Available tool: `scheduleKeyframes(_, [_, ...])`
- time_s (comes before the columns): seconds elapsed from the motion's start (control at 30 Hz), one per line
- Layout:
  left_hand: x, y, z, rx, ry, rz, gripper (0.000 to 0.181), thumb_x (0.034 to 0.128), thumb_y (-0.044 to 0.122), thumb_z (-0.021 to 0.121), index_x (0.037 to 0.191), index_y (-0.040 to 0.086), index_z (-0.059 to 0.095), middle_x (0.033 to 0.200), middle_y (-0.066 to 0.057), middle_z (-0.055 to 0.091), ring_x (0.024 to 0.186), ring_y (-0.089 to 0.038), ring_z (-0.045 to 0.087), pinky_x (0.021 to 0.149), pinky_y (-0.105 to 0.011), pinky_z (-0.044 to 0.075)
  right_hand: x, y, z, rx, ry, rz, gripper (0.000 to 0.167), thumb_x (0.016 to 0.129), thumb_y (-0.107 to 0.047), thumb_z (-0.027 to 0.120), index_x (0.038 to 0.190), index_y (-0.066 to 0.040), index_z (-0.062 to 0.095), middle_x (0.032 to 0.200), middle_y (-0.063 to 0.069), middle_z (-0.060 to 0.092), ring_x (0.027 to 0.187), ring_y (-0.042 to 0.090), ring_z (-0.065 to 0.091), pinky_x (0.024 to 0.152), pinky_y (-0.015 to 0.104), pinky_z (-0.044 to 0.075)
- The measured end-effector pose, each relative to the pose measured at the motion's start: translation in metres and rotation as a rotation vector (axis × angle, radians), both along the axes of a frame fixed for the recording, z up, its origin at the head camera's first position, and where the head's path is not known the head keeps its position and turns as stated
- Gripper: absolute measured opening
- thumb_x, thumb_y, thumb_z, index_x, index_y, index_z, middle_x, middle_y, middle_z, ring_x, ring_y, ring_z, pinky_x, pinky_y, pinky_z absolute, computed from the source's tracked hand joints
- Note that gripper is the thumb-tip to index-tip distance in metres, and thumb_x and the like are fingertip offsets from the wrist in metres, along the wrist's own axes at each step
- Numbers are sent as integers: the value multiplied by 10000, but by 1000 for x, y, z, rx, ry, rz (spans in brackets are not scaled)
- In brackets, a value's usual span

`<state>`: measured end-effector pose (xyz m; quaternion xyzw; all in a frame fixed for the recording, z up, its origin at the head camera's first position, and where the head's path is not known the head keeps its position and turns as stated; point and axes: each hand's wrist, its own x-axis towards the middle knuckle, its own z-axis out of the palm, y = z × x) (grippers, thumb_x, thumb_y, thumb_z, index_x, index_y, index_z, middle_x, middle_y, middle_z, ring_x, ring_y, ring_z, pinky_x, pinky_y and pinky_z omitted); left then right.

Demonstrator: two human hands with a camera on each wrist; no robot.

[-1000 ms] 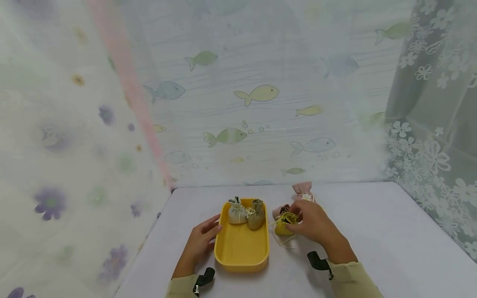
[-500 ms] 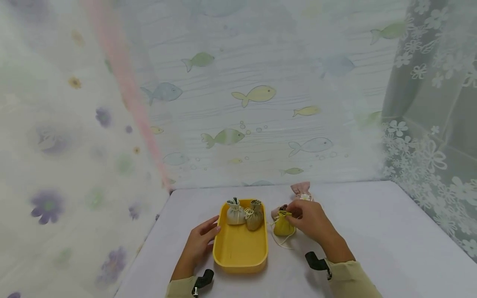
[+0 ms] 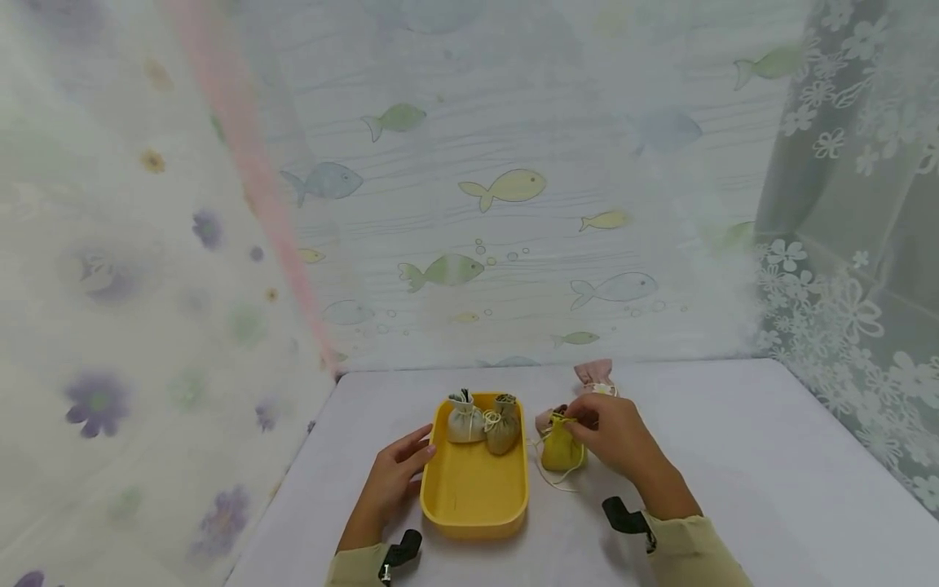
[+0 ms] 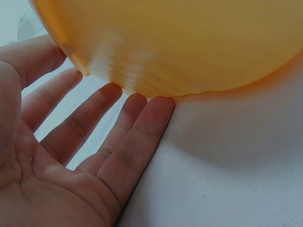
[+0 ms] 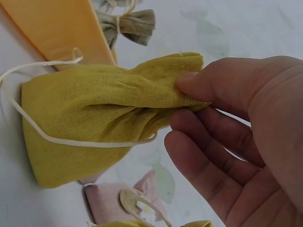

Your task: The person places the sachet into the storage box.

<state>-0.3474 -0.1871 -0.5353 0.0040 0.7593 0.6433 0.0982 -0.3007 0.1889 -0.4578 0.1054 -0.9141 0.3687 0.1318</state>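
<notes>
My right hand (image 3: 613, 434) pinches the gathered top of a mustard-yellow drawstring pouch (image 3: 561, 450) between thumb and fingers. In the right wrist view the yellow pouch (image 5: 85, 104) has a loose cream cord (image 5: 71, 141) across its side. Left of it stands a yellow plastic tray (image 3: 475, 493), whose left side my left hand (image 3: 396, 473) touches. The left wrist view shows those fingers (image 4: 151, 118) extended, their tips against the tray's wall (image 4: 156, 56). A pale grey pouch (image 3: 465, 422) and an olive-brown pouch (image 3: 502, 432) sit tied at the tray's far end.
Behind the yellow pouch lies a pink pouch (image 3: 544, 420), partly hidden. Farther back is another pink pouch (image 3: 594, 373) with a white flower. A white cloth covers the table (image 3: 719, 456); a fish-print curtain (image 3: 455, 220) hangs behind it.
The right fingers have drawn the yellow pouch's loosely open mouth together, and the pouch now hangs straighter from their pinch. The left hand and tray have stayed in place.
</notes>
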Motion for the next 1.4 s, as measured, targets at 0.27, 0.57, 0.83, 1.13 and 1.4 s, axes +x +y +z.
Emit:
scheduleKeyframes(0.27, [0, 0, 0, -17, 9, 13, 558, 970, 423, 720, 1492, 302, 568, 1519, -131, 559, 1229, -254, 666, 947, -392, 613, 3, 1, 6, -5, 14, 0, 88, 916, -156, 787, 975, -201, 740, 952, -82, 736, 823, 59, 668, 759, 267, 624])
scheduleKeyframes(0.57, [-1, -1, -2, -12, 13, 5, 570, 969, 428, 719, 1501, 302, 558, 1520, -135, 556, 1213, -259, 677, 938, -392, 616, 4, 0, 7, -7, 89, 13, 90, 925, -168, 783, 968, -211, 717, 910, -119, 709, 809, 49, 652, 723, 215, 587])
scheduleKeyframes(0.83, [-1, 0, -2, -14, 8, 5, 574, 961, 441, 725, 1495, 303, 565, 1523, -131, 555, 1217, -254, 674, 943, -387, 614, 8, -1, 13, -54, 109, 31, 74, 940, -156, 765, 983, -194, 719, 912, -103, 711, 796, 71, 652, 704, 215, 588])
scheduleKeyframes(1.13, [0, 0, -1, -24, 7, 10, 567, 967, 432, 720, 1495, 298, 566, 1522, -138, 556, 1237, -267, 665, 954, -399, 610, 11, -2, 18, -78, 105, 41, 76, 942, -147, 765, 992, -182, 720, 923, -88, 714, 798, 68, 658, 714, 207, 591])
scheduleKeyframes(1.4, [0, 0, -1, -23, 10, 8, 553, 973, 415, 716, 1493, 296, 569, 1520, -134, 558, 1274, -279, 645, 964, -404, 605, 15, -3, 25, -128, 172, 64, 84, 942, -118, 765, 998, -170, 729, 956, -59, 724, 833, 80, 681, 738, 223, 605])
